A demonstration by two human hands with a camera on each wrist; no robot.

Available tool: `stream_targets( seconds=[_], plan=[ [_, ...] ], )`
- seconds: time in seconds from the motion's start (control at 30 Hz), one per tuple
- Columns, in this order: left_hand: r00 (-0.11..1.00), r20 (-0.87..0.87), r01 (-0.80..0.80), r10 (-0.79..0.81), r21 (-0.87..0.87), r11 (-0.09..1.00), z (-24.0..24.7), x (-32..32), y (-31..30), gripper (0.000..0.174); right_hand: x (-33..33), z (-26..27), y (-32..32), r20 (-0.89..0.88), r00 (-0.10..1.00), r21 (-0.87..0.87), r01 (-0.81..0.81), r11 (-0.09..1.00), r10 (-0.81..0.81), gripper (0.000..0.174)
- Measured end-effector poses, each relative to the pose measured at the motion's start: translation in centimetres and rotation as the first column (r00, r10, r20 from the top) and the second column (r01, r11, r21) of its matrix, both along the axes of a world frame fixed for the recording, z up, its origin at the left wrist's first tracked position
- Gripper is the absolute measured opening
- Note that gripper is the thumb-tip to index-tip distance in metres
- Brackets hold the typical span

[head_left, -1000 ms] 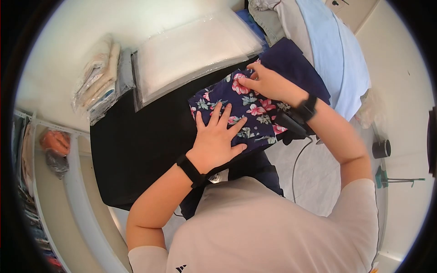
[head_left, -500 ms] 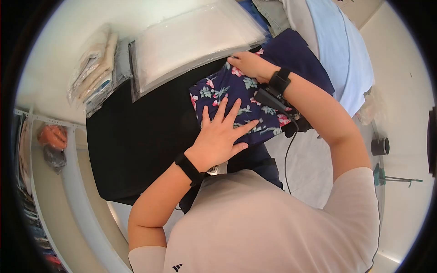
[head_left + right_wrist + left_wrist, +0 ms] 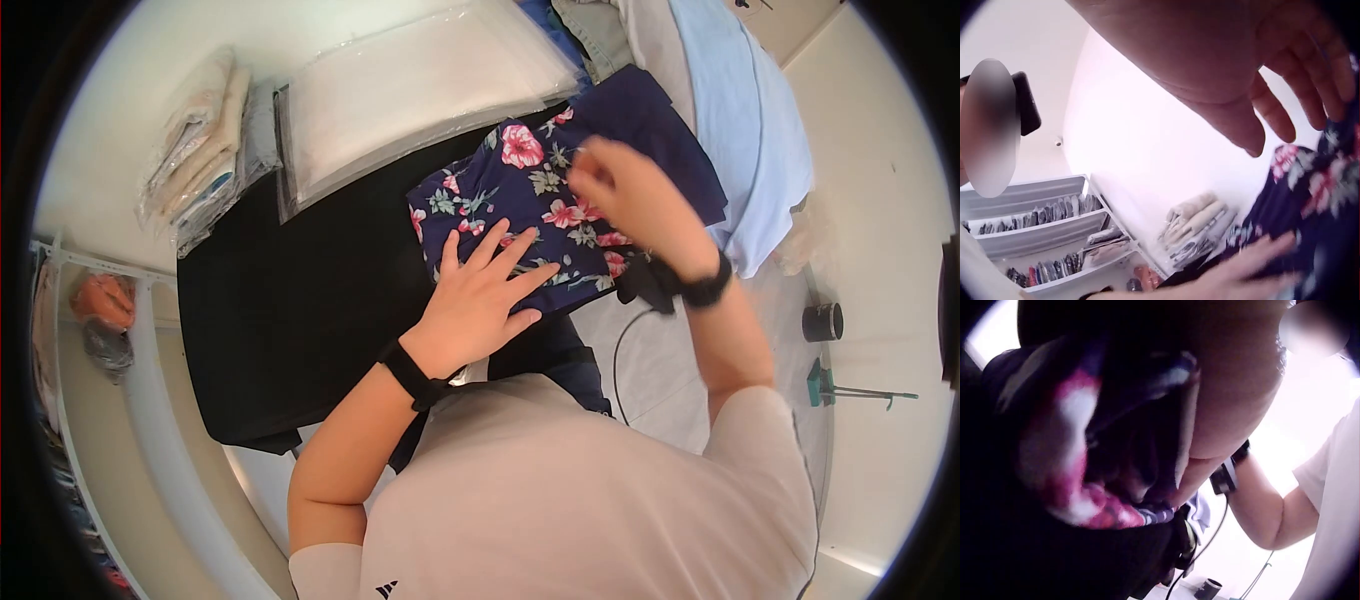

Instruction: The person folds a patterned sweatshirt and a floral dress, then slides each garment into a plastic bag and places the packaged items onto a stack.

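Navy cloth with pink flowers (image 3: 521, 147) lies on a black-covered table. My left hand (image 3: 478, 305) rests flat on its lower left part, fingers spread. Over the cloth's right side is my right hand (image 3: 635, 205), blurred, with bent fingers and nothing visible in it. The right wrist view shows the right hand (image 3: 1229, 69) with loosely bent, separated fingers above the floral cloth (image 3: 1319, 187), and the left hand (image 3: 1241, 275) below. Dark, blurred folds of the cloth (image 3: 1072, 450) fill much of the left wrist view, beside the left hand (image 3: 1235, 381).
Clear plastic bags (image 3: 420, 95) lie along the table's back edge, with wrapped folded clothes (image 3: 205, 150) to their left. Plain navy fabric (image 3: 650, 130) adjoins the floral part. Light blue cloth (image 3: 745, 130) is piled at right. A cable (image 3: 617, 365) hangs near the front.
My right hand has left the cloth's upper edge and moved right, towards me. That edge now lies flatter, with a large pink flower uncovered. My left hand has stayed on the cloth.
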State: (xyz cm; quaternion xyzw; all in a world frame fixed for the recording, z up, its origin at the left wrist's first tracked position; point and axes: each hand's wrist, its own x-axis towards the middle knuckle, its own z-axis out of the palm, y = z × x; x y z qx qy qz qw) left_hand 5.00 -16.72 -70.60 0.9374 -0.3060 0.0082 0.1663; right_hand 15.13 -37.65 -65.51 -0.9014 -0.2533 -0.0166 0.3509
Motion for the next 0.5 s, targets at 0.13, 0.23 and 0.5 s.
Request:
stream_targets(
  seconds=[0.13, 0.23, 0.5],
  plan=[
    [0.995, -0.096, 0.033, -0.035, -0.015, 0.999, 0.8, 0.6, 0.6, 0.050, -6.6, -3.5, -2.6, -0.094, 0.988, 0.120, -0.111, 0.987, 0.122, 0.031],
    [0.859, -0.446, 0.118, -0.250, -0.303, 0.946, 3.2, 4.9, 2.3, 0.035, -7.7, -6.0, -3.1, -0.205, 0.979, 0.250, 0.043, 0.967, 0.009, 0.031],
    [0.991, 0.133, 0.039, 0.006, -0.339, 0.940, 0.5, 17.3, 2.4, 0.033, -8.0, -8.5, -3.1, -0.115, 0.990, 0.420, 0.120, 0.900, -0.078, 0.020]
  ],
)
